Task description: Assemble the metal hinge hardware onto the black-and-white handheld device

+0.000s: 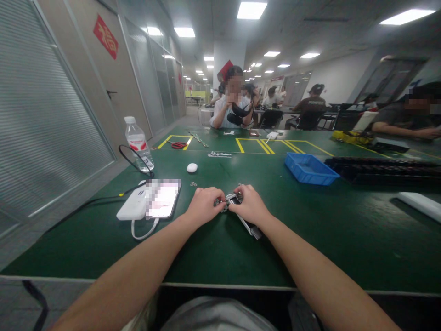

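Observation:
My left hand is closed, thumb and fingers pinched on a small shiny metal part whose exact kind I cannot make out. Right beside it, my right hand wraps round a long, narrow silver-and-black piece, which slants down toward me over the table. The near end of that piece sticks out below my palm; its far end meets the metal part between my two hands. My fingers hide much of both. Small metal rings lie just beyond my left hand.
On the green table, a power bank and lit phone lie left, near a water bottle. A white oval case and blue tray stand farther off. Black strips lie right. A person sits opposite.

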Action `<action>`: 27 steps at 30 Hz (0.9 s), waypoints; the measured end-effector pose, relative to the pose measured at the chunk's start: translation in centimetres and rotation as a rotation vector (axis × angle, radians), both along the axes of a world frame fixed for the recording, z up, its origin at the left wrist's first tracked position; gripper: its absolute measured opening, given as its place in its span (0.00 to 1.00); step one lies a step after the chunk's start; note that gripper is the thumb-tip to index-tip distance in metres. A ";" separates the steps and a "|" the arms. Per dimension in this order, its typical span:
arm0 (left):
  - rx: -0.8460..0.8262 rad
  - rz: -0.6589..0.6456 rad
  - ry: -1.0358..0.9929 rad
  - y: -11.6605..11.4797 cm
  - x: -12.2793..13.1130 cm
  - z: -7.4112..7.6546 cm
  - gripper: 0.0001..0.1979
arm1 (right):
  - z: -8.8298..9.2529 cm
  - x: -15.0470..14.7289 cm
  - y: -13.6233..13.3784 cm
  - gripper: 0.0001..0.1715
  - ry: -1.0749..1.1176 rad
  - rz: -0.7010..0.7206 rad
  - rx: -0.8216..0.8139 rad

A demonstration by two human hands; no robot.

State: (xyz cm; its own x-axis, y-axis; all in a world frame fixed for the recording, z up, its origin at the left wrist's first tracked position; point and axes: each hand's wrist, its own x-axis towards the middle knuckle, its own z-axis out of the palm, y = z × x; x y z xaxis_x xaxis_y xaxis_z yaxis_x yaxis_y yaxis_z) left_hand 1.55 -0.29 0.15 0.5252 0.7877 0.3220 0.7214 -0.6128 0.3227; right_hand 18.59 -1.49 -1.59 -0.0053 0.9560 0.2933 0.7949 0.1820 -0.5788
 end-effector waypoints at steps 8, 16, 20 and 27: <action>0.013 0.010 -0.026 0.2 -0.1 -0.3 0.04 | 0.1 0.0 0.0 0.21 0.008 -0.010 -0.012; 0.002 0.017 -0.019 0.1 -0.1 -0.1 0.05 | 0.1 0.0 0.0 0.23 0.015 -0.001 -0.029; 0.006 0.014 -0.017 0.2 -0.1 -0.2 0.05 | 0.2 0.0 0.0 0.22 0.014 -0.003 -0.031; -0.008 0.013 -0.011 0.0 -0.1 0.0 0.05 | 0.1 0.1 0.0 0.21 0.014 -0.004 -0.020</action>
